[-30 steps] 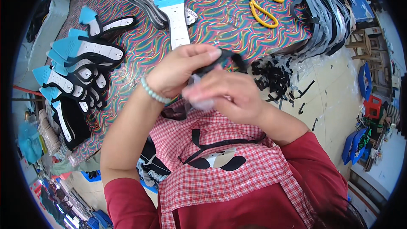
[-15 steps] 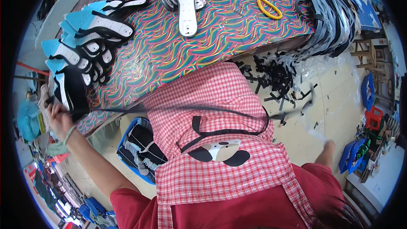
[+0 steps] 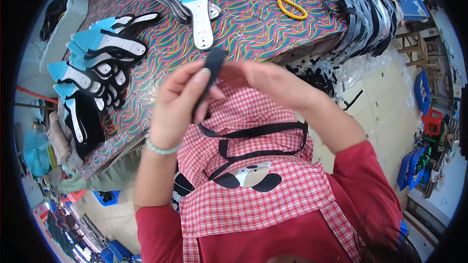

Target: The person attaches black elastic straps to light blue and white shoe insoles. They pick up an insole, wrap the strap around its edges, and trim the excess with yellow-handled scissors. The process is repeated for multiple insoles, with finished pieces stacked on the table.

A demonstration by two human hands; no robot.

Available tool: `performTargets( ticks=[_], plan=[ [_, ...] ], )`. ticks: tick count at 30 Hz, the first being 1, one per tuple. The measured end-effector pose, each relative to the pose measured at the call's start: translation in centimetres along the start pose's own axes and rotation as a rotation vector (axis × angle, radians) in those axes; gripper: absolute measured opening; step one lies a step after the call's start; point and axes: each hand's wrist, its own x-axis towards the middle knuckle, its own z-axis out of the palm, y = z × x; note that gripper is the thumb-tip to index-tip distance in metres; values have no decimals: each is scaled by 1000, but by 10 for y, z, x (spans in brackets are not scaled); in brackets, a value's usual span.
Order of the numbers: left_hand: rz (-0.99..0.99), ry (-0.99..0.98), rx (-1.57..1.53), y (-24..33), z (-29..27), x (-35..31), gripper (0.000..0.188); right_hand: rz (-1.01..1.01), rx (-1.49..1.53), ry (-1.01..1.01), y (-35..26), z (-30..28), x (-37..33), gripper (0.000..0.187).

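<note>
My left hand (image 3: 178,100) is raised above my lap at the near edge of the table, closed on a black strap (image 3: 214,62). The strap's upper end sticks up past my thumb, and a black band runs below over the red-checked apron (image 3: 253,214). Close on the other side is my right hand (image 3: 265,80), bent in toward the strap; motion smears it and its fingertips are partly hidden behind the strap. Beyond both hands, blue-and-white insoles (image 3: 201,22) lie on the patterned table cover.
Yellow-handled scissors (image 3: 287,0) lie spread toward the back of the table (image 3: 243,39). More insoles (image 3: 109,44) are piled at its left. Dark and grey strips (image 3: 368,14) hang over the right corner. Black scraps (image 3: 317,80) litter the floor, near a red stool (image 3: 431,122).
My left hand has come from the table's left edge to the middle, and my right hand has swung in from the lower right. The stretched black strap is now gathered between them.
</note>
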Motion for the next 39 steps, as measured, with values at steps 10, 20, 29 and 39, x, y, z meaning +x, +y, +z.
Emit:
performTargets(
  ticks=[10,20,29,39],
  plan=[
    [636,175,987,-2,-29,120,48,-229,462,344,5,-27,59,40],
    [642,101,494,-4,-41,186,69,-166,151,250,15,-38,39,47],
    [137,-67,-258,-31,-112,128,21,-239,31,402,-5,-23,100,19],
    [463,395,469,75,-176,70,26,-546,-1087,152,15,-9,187,15]
  ],
)
